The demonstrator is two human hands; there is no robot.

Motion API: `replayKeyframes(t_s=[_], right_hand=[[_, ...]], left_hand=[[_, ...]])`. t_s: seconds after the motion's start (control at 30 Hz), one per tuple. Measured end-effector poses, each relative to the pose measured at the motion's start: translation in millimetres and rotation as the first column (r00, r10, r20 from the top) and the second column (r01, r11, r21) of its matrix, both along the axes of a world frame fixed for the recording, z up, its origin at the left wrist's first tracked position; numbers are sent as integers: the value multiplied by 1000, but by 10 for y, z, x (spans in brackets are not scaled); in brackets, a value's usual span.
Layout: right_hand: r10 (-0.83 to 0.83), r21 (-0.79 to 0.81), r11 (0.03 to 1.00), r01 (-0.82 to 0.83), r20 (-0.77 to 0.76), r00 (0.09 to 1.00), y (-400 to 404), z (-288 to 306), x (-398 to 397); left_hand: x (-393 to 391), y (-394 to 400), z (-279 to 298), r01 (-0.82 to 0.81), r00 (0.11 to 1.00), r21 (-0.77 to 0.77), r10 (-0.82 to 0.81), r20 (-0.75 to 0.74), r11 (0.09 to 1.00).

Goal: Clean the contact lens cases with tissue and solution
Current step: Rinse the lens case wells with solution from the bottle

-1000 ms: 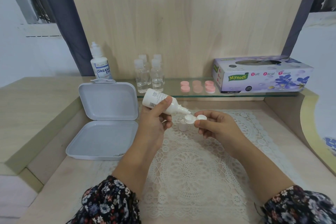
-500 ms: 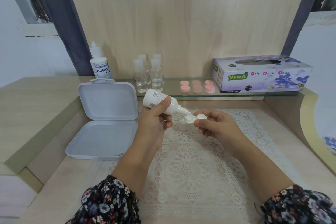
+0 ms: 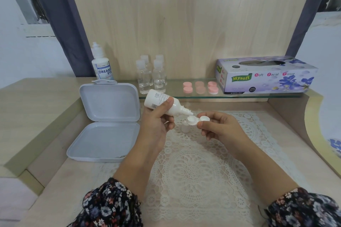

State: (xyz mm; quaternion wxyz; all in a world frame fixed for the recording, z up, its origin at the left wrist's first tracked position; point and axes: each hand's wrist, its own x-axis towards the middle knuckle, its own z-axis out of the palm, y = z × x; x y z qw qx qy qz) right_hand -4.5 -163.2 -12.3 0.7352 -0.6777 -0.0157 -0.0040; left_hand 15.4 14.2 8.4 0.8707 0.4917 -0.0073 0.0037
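Observation:
My left hand [image 3: 156, 125] grips a small white solution bottle [image 3: 162, 104], tilted so its nozzle points down into the left well of a white contact lens case [image 3: 195, 120]. My right hand [image 3: 219, 128] pinches that case by its right well, holding it above the lace mat [image 3: 199, 162]. A small white cap [image 3: 185, 128] stands on the mat just below the case. Several pink lens case lids [image 3: 200, 87] lie on the glass shelf. The purple tissue box [image 3: 265, 75] sits at the shelf's right end.
An open grey plastic box [image 3: 107, 123] lies left of the mat, its lid leaning against the step. A larger solution bottle [image 3: 102, 64] and several clear small bottles [image 3: 151, 75] stand on the shelf. A raised wooden ledge [image 3: 33, 112] borders the left.

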Motion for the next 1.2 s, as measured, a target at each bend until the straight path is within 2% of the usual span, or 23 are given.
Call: replayKeyframes(t_s=[1.2], right_hand=[[2, -2, 1000, -2, 12, 1000, -12, -15, 9]], left_hand=[[3, 11, -11, 0, 1000, -16, 0, 10, 1000]])
